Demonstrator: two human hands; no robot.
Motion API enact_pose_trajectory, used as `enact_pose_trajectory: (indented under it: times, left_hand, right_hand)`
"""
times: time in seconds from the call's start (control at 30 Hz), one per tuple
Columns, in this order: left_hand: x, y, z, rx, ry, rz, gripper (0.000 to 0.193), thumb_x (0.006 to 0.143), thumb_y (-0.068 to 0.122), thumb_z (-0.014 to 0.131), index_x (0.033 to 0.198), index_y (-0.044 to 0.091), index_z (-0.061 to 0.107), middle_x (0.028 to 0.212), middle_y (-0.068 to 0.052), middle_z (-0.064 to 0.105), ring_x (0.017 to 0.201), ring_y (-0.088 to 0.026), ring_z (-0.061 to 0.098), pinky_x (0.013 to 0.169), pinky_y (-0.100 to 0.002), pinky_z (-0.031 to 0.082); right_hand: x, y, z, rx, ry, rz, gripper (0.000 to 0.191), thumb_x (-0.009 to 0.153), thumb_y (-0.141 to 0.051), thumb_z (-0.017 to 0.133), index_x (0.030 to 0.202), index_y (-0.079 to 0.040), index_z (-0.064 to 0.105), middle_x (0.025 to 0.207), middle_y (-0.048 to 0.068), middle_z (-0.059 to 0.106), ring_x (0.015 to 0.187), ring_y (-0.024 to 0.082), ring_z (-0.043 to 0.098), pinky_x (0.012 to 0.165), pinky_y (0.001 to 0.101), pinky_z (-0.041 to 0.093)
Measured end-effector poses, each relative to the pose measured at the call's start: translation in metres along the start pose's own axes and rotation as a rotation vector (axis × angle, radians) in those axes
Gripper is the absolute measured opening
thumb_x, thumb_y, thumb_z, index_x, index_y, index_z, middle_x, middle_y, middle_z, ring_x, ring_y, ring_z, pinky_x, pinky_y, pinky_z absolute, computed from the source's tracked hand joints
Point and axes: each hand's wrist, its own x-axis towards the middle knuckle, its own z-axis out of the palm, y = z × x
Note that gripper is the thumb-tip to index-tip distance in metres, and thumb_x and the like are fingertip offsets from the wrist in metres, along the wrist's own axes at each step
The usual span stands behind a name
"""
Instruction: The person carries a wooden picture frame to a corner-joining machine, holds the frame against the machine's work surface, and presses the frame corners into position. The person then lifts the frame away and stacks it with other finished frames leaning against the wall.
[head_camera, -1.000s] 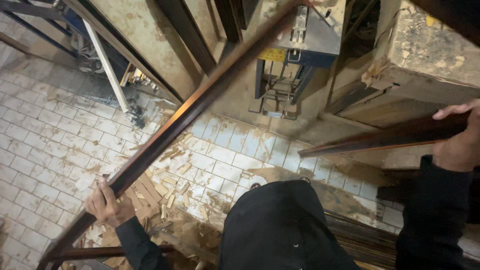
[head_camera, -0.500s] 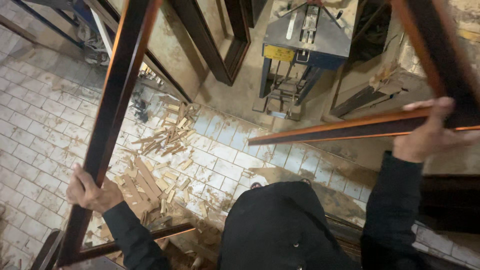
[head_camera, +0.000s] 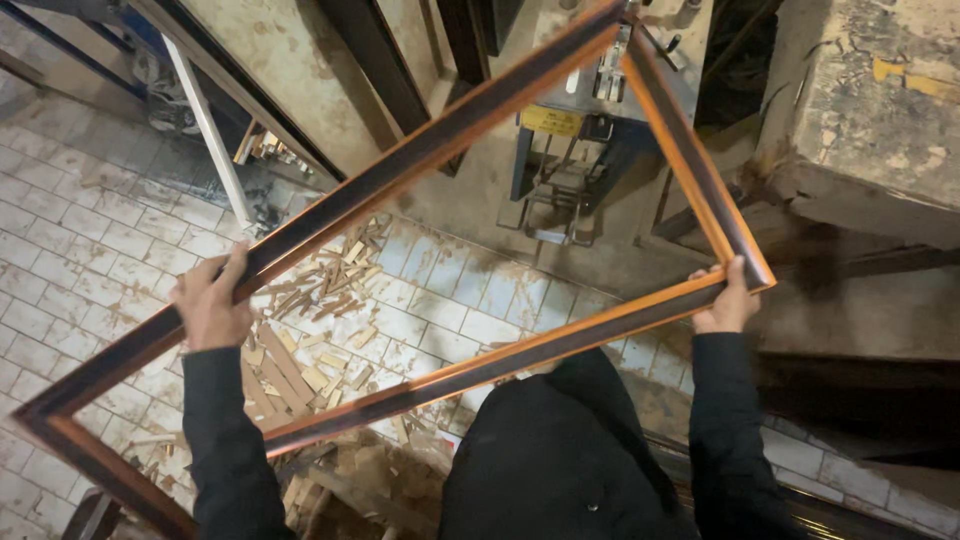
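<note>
While I hold the frame level, left hand and right hand each clasp a rail.

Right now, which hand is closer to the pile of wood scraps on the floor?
Left. The left hand grips the frame on its long side right above the wood scraps. The right hand holds the frame's near corner, well off to the side.

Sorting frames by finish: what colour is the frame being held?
Dark brown with orange edges, the frame shows best in the head view.
</note>
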Motion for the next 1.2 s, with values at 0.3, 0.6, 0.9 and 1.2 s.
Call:
enact_pose_trajectory:
  times: [0.3, 0.6, 0.9, 1.2]
  left_hand:
    - [0.090, 0.034, 0.149, -0.032, -0.268, 0.015, 0.092, 0.061, 0.002, 0.081, 0.145, 0.033, 0.061, 0.128, -0.005, 0.066, 0.118, -0.030, 0.062, 0.095, -0.057, 0.043]
    - [0.169, 0.065, 0.232, -0.034, -0.410, -0.038, 0.085, 0.071, 0.017, 0.086, 0.149, 0.032, 0.056, 0.124, -0.005, 0.065, 0.116, -0.032, 0.062, 0.093, -0.061, 0.043]
    - [0.204, 0.077, 0.274, 0.016, -0.419, -0.016, 0.091, 0.075, 0.011, 0.083, 0.156, 0.037, 0.053, 0.121, -0.003, 0.065, 0.115, -0.030, 0.063, 0.096, -0.058, 0.047]
    - [0.189, 0.067, 0.292, 0.085, -0.370, -0.002, 0.098, 0.069, -0.001, 0.078, 0.156, 0.037, 0.053, 0.119, -0.004, 0.064, 0.112, -0.030, 0.062, 0.095, -0.056, 0.046]
  right_hand:
    - [0.071, 0.026, -0.017, -0.032, 0.109, 0.258, 0.027, 0.104, -0.035, 0.072, 0.114, -0.011, 0.062, 0.086, 0.006, 0.063, 0.077, 0.029, 0.066, 0.074, 0.0486, 0.058]
    - [0.161, 0.025, -0.025, -0.157, 0.116, 0.251, 0.027, 0.106, -0.033, 0.070, 0.116, -0.011, 0.058, 0.088, 0.007, 0.063, 0.077, 0.029, 0.065, 0.074, 0.0481, 0.057]
    - [0.202, 0.014, -0.039, -0.164, 0.093, 0.354, 0.033, 0.107, -0.039, 0.073, 0.109, -0.009, 0.059, 0.088, 0.006, 0.063, 0.081, 0.029, 0.065, 0.080, 0.0472, 0.057]
    - [0.226, 0.000, -0.034, -0.272, 0.067, 0.301, 0.029, 0.107, -0.036, 0.074, 0.114, -0.012, 0.060, 0.090, 0.004, 0.063, 0.080, 0.027, 0.064, 0.078, 0.0467, 0.056]
